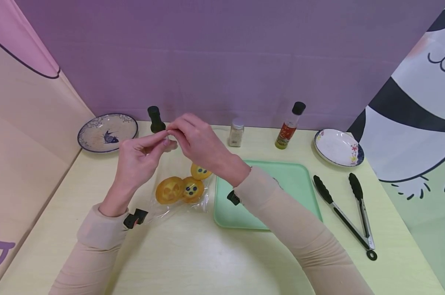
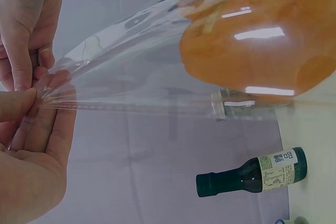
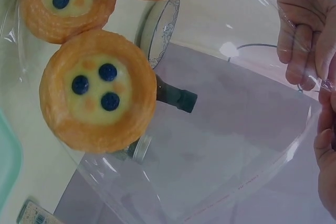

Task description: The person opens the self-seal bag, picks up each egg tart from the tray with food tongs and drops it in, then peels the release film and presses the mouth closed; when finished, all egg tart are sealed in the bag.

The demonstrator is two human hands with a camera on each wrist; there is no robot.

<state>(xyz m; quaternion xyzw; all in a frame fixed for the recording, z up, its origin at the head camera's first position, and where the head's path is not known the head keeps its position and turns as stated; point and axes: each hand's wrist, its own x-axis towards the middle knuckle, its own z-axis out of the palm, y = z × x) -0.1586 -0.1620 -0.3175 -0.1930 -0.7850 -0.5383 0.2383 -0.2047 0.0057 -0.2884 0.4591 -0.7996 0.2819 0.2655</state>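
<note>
A clear plastic bag with round golden pastries inside hangs below both hands. In the right wrist view, a pastry shows a pale yellow centre with three dark blue berries. My left hand pinches the bag's upper edge between thumb and fingers. Close against it, my right hand pinches the same edge, fingertips nearly meeting the left ones. From the left wrist view, the film runs taut and creased from the fingertips down to a pastry.
A light green tray lies right of the bag, with open black-tipped tongs beyond it. Along the back stand a dark green bottle, a shaker jar and a red-labelled bottle. Plates flank them.
</note>
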